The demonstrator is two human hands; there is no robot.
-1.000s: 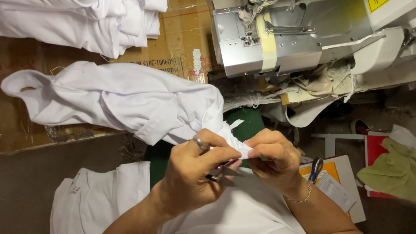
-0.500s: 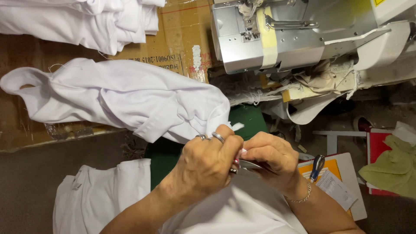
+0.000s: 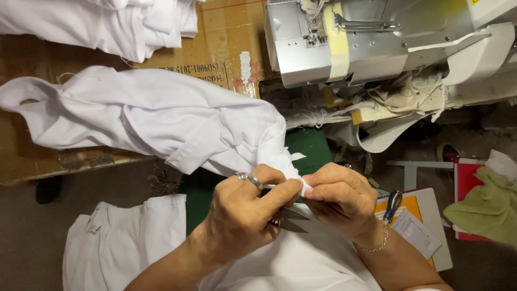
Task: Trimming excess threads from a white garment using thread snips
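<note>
2 hands meet on 1 white garment (image 3: 161, 124), bunched, long axis running left to right across the cardboard box (image 3: 215, 54). Left hand (image 3: 245, 215) pinches its right end and grips thread snips (image 3: 291, 220), blades pointing right. Right hand (image 3: 342, 199) pinches the same fold, touching.
</note>
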